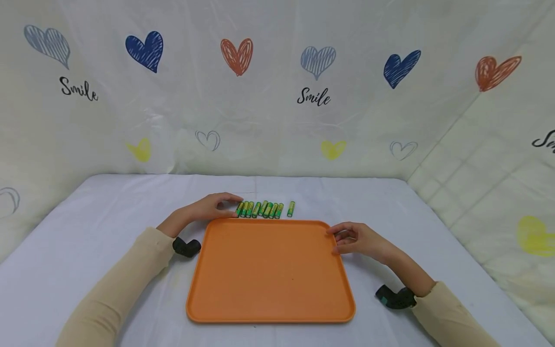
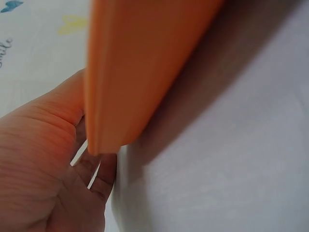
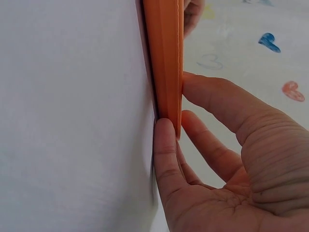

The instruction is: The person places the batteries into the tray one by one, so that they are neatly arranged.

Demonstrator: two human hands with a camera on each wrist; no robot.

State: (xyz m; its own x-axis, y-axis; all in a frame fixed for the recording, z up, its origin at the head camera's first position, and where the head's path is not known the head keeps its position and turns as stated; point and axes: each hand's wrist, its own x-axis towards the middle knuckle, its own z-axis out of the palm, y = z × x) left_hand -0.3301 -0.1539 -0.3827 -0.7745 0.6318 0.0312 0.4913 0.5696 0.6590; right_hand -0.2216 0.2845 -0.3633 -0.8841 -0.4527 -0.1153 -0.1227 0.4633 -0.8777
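A row of green-and-yellow batteries (image 1: 263,208) lies on the white cloth just beyond the tray. A single battery (image 1: 291,208) sits apart to its right. My left hand (image 1: 212,206) is at the row's left end, thumb and fingers at opposite ends of the leftmost battery; whether it grips that battery is not clear. The tray's wall partly hides this hand in the left wrist view. My right hand (image 1: 357,239) touches the upper right rim of the orange tray (image 1: 270,272) with extended fingers. In the right wrist view its thumb (image 3: 207,92) meets the tray's rim.
The tray takes up the middle of the table (image 1: 108,270), between both forearms. A black wrist camera (image 1: 186,247) is strapped at the left wrist, another wrist camera (image 1: 395,297) at the right. A white wall sheet (image 1: 269,115) printed with hearts stands behind the table.
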